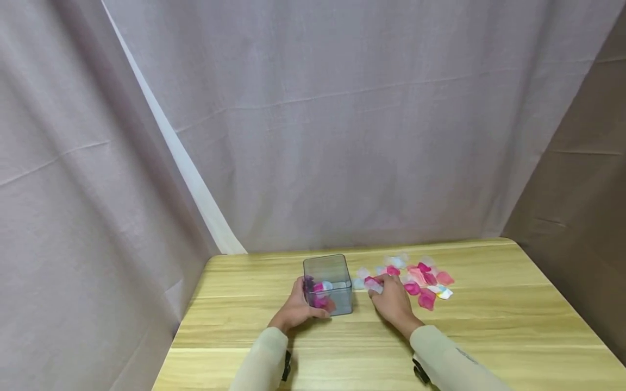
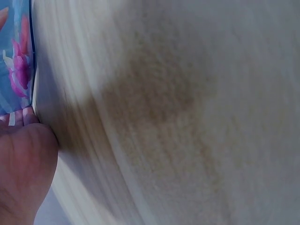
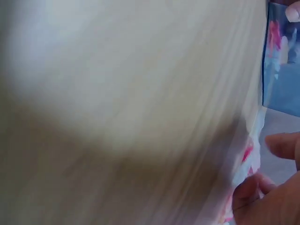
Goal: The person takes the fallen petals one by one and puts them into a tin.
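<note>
A clear grey plastic box (image 1: 327, 269) stands on the table, with pink, purple and pale fabric petals (image 1: 323, 301) inside. My left hand (image 1: 297, 310) grips it from the left, thumb along the front wall. In the left wrist view, the palm (image 2: 28, 154) shows beside the box wall. To the right of the box, my right hand (image 1: 393, 301) is low at the edge of the loose petals (image 1: 414, 274), with a few pink and white petals (image 1: 374, 284) between its thumb and curled fingers. The right wrist view shows thumb and fingers (image 3: 269, 187) spaced apart around petals.
Loose pink, coral, white and pale blue petals spread over the wooden table (image 1: 235, 309), right of the box. A grey curtain (image 1: 371, 163) hangs behind the table's back edge. Another curtain (image 1: 577, 217) hangs on the right.
</note>
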Demonstrator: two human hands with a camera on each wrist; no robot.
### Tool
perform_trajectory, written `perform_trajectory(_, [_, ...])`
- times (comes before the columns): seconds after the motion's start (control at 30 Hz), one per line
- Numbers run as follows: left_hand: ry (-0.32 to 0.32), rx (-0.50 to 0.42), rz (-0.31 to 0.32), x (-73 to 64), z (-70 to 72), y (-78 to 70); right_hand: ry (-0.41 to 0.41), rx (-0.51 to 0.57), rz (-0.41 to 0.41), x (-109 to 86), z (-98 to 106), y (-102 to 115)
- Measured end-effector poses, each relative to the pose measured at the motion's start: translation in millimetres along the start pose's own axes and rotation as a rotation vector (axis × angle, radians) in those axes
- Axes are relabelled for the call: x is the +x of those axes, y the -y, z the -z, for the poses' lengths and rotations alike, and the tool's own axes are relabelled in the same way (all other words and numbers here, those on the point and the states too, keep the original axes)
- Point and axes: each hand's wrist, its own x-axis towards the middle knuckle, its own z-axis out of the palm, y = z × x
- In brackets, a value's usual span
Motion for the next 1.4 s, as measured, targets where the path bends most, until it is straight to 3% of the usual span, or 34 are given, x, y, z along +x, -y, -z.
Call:
perform_trajectory(0.13, [0.0,-0.014,-0.007,-1.0,-1.8,-2.2,0.015,-0.017,-0.087,6.7,-5,-3])
perform_trajectory(0.37, [-0.016,-0.024,-0.003,-2.0,-1.1,-3.9,-0.01,-0.002,-0.124,11.6,-9,-5])
perform_trajectory(0.67, [-0.013,-0.031,-0.007,-1.2,-0.3,-1.5,-0.039,0.089,-0.111,12.6,-7,-12])
perform_trajectory(0.83, [-0.01,-0.024,-0.009,-1.6,0.5,-2.3,-0.098,0.122,-0.059,16.5,0,-12])
perform_trajectory(0.97, [-0.007,-0.022,-0.01,-0.6,0.2,-1.7,-0.135,0.173,-0.027,20.4,10,-11])
perform_trajectory(1.4, [0.002,-0.027,-0.011,0.1,3.7,3.2,-0.203,0.373,-0.042,18.0,40,7])
